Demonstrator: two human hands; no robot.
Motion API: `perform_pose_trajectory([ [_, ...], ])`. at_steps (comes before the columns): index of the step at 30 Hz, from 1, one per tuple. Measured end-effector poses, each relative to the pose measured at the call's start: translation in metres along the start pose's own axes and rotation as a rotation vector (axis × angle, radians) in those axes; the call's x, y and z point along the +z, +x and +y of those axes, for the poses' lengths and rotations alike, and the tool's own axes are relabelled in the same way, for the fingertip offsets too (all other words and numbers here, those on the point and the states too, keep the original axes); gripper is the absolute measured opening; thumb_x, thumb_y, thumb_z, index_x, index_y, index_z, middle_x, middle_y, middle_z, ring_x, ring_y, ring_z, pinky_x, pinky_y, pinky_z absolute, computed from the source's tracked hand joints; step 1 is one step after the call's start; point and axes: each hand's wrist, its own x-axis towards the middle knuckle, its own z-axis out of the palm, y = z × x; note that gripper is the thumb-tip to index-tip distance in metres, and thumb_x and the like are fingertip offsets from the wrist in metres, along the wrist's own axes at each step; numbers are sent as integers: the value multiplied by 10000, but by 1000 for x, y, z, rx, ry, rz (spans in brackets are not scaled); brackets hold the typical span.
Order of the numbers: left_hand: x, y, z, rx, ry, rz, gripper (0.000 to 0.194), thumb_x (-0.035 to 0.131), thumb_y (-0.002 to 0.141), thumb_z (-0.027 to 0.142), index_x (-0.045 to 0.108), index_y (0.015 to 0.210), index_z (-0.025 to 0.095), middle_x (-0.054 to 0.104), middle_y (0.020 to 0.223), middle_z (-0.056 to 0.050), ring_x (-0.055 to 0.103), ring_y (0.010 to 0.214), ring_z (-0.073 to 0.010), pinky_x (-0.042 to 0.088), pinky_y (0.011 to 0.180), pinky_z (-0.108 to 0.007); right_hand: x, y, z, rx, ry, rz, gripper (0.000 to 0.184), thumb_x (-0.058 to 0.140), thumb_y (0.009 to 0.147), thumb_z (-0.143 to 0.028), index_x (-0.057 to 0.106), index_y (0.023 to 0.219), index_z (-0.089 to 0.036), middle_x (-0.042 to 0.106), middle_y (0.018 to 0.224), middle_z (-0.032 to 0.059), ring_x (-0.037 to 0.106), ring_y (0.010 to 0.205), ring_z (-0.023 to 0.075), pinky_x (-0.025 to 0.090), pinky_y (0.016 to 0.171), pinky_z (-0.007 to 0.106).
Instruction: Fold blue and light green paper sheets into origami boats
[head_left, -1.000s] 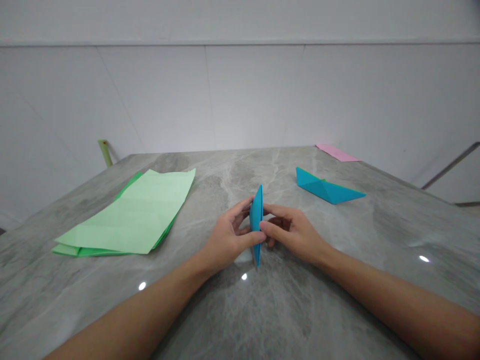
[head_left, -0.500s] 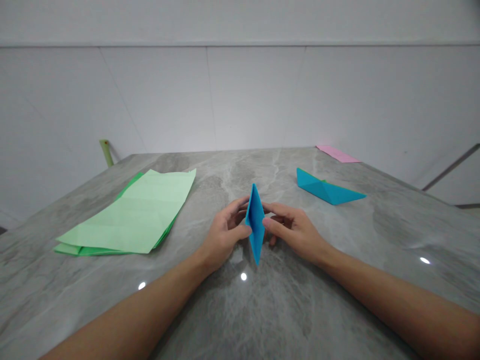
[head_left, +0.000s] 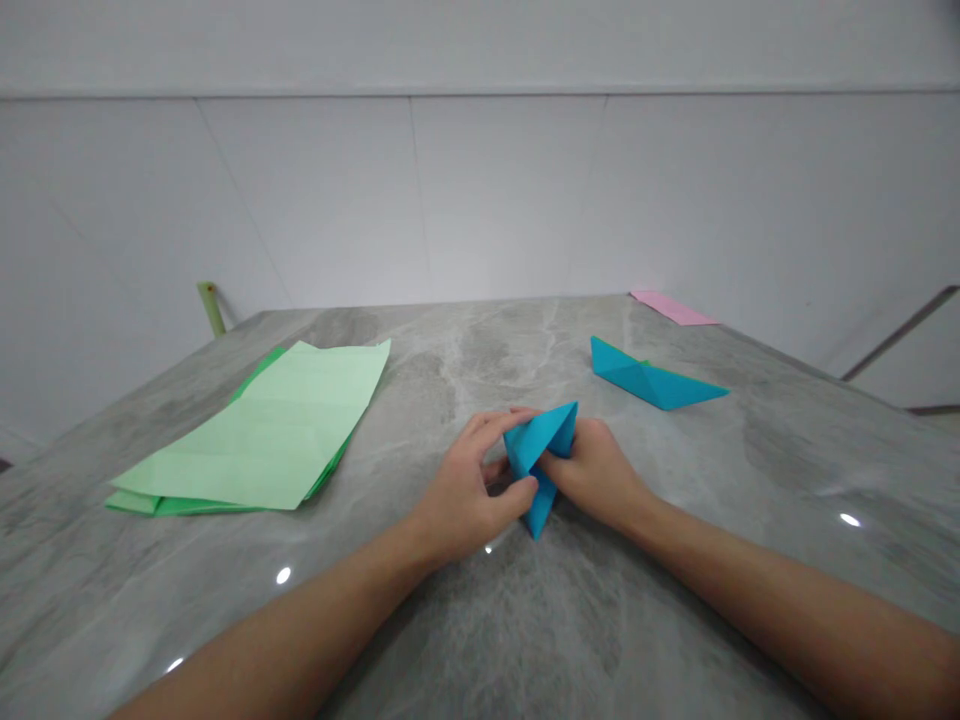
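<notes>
A folded blue paper (head_left: 541, 437) stands between my hands over the middle of the table, its pointed top tipped to the right and a lower point aimed toward me. My left hand (head_left: 480, 490) holds its left side, thumb at the near face and fingers at the far upper edge. Inside the fold on the right sits the thumb of my right hand (head_left: 596, 470); the other right fingers are mostly hidden behind the paper. Beyond my right hand lies a folded blue paper boat (head_left: 656, 383) with a green edge.
Light green paper sheets (head_left: 262, 430) lie stacked over darker green ones at the left. A pink paper (head_left: 675, 307) rests at the far right edge of the grey marbled table (head_left: 480, 350). A pale green strip-like object (head_left: 211, 308) stands past the far left edge, by the white wall.
The blue paper was a narrow upright diamond; now it is spread and tilted right. My left hand has moved right, and my right thumb has gone into the fold.
</notes>
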Motion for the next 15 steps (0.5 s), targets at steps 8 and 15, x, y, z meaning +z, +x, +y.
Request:
perform_pose_trajectory([
  [8, -8, 7, -8, -149, -407, 144, 425, 615, 710, 127, 656, 1132, 158, 689, 1123, -94, 618, 1084, -268, 503, 906, -382, -3, 0, 1, -24, -5, -37, 206, 541, 809, -216, 738, 860, -183, 702, 707, 1, 628, 647, 182, 467, 583, 273],
  [15, -9, 16, -1, -356, -658, 271, 333, 616, 703, 131, 721, 1017, 99, 729, 963, -120, 677, 899, -252, 534, 824, -391, 1, 3, 6, 113, 286, -77, 412, 567, 859, -346, 651, 1249, -241, 722, 826, 15, 598, 584, 159, 507, 545, 290],
])
